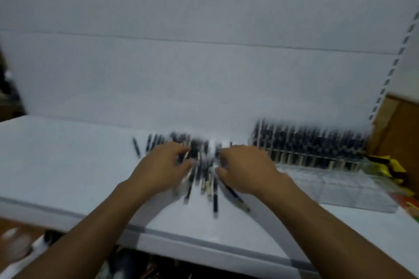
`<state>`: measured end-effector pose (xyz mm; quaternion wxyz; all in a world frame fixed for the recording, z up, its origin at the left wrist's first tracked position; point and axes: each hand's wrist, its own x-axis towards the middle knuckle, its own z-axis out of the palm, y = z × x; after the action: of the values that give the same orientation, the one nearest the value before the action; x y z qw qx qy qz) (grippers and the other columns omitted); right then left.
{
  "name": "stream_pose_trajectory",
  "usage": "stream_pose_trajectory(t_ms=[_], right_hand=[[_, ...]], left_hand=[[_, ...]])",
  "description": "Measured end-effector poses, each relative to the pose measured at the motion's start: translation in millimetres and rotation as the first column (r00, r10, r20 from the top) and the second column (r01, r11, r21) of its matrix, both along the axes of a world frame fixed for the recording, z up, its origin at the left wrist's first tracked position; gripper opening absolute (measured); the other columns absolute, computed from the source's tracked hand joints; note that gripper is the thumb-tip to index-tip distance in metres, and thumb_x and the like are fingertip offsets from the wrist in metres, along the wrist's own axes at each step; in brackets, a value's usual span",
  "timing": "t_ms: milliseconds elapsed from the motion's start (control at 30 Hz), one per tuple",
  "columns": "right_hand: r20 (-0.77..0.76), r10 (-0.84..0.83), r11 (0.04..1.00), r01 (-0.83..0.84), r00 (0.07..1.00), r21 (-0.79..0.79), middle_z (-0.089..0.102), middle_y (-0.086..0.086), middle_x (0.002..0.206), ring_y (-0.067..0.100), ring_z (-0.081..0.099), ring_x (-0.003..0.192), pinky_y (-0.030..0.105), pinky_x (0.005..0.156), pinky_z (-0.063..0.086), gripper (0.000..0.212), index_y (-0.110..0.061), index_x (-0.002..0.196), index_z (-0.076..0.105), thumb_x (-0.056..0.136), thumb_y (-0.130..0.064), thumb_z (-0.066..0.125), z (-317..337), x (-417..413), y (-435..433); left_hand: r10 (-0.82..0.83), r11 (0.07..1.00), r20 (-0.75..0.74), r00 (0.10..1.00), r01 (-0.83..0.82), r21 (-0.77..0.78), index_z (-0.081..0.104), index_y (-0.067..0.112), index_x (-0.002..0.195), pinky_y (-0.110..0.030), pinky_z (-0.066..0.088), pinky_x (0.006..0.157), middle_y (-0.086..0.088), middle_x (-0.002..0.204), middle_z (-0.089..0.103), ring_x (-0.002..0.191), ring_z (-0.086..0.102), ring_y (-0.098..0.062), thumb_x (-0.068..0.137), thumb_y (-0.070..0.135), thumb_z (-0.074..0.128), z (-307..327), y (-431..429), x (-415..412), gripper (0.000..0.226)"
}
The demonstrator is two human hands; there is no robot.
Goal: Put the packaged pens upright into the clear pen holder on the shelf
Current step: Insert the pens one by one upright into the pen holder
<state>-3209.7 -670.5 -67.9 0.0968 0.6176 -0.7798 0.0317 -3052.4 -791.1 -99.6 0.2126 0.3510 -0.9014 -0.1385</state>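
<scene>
2 hands are working 1 loose pile of packaged pens (204, 179) lying flat mid-shelf (68, 154), w/ strays fanning out left & toward the front edge. Too blurred to count them. The left hand (162, 165) & right hand (246, 171) are both resting on the pile, fingers curling down into it; can't tell if either is gripping any. 1 clear pen holder (340, 186) is sitting just right of the pile, its back rows holding upright pens (317, 142).
</scene>
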Motion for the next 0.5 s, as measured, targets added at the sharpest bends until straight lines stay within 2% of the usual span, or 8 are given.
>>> stream_pose_trajectory(t_ms=[100, 200, 267, 333, 433, 500], right_hand=[[-0.067, -0.008, 0.998, 0.012, 0.998, 0.069, 0.061, 0.005, 0.096, 0.027, 0.058, 0.085, 0.031, 0.069, 0.037, 0.024, -0.017, 0.102, 0.061, 0.097, -0.038, 0.05, -3.0, 13.0, -6.0], [-0.037, -0.013, 0.991, 0.018, 0.999, 0.13, 0.048, -0.003, 0.074, 0.017, 0.046, 0.068, 0.03, 0.065, 0.036, 0.026, -0.017, 0.09, 0.056, 0.096, -0.042, 0.05, -7.1, 16.6, -4.7], [-0.003, -0.031, 0.984, 0.031, 1.0, 0.173, 0.042, -0.004, 0.073, 0.018, 0.047, 0.072, 0.03, 0.066, 0.037, 0.024, -0.018, 0.089, 0.049, 0.095, -0.041, 0.05, -13.2, 16.8, -3.5], [0.051, -0.061, 0.979, 0.05, 0.997, 0.2, 0.046, -0.002, 0.075, 0.019, 0.049, 0.072, 0.03, 0.062, 0.039, 0.023, -0.015, 0.091, 0.052, 0.094, -0.037, 0.051, -17.9, 16.3, -3.7], [0.17, -0.107, 0.979, 0.074, 0.98, 0.19, 0.052, 0.001, 0.074, 0.016, 0.046, 0.063, 0.028, 0.052, 0.037, 0.018, -0.009, 0.09, 0.058, 0.089, -0.028, 0.058, -21.7, 14.1, -4.8], [0.248, -0.133, 0.982, 0.094, 0.96, 0.163, 0.057, 0.004, 0.075, 0.017, 0.048, 0.062, 0.028, 0.052, 0.037, 0.016, -0.007, 0.088, 0.06, 0.085, -0.023, 0.062, -24.5, 14.5, -5.2]], left_hand=[[0.087, 0.995, 0.028, 0.996, -0.089, 0.047, 0.055, 0.025, 0.133, -0.03, 0.039, 0.097, 0.003, 0.137, 0.053, 0.123, 0.05, -0.017, 0.093, 0.045, 0.055, -8.2, -0.9, 26.4, 0.045], [0.11, 0.989, 0.015, 0.994, -0.111, 0.102, 0.057, 0.025, 0.131, -0.031, 0.045, 0.091, 0.004, 0.135, 0.055, 0.114, 0.056, -0.016, 0.092, 0.047, 0.057, -12.8, 0.5, 33.9, 0.045], [0.112, 0.986, 0.035, 0.993, -0.115, 0.12, 0.061, 0.025, 0.124, -0.028, 0.043, 0.079, 0.004, 0.125, 0.061, 0.101, 0.06, -0.015, 0.091, 0.048, 0.057, -14.1, 1.3, 32.1, 0.041], [0.115, 0.986, 0.062, 0.991, -0.122, 0.114, 0.063, 0.024, 0.12, -0.026, 0.04, 0.073, 0.004, 0.116, 0.063, 0.093, 0.059, -0.013, 0.09, 0.049, 0.058, -12.6, 4.5, 28.1, 0.039], [0.11, 0.986, 0.096, 0.989, -0.121, 0.115, 0.063, 0.022, 0.119, -0.027, 0.043, 0.073, 0.004, 0.11, 0.062, 0.09, 0.058, -0.013, 0.088, 0.054, 0.059, -8.9, 12.9, 19.3, 0.045], [0.114, 0.985, 0.141, 0.983, -0.13, 0.116, 0.061, 0.02, 0.12, -0.028, 0.045, 0.076, 0.001, 0.115, 0.062, 0.091, 0.059, -0.015, 0.086, 0.057, 0.06, -6.9, 15.3, 16.8, 0.05]])
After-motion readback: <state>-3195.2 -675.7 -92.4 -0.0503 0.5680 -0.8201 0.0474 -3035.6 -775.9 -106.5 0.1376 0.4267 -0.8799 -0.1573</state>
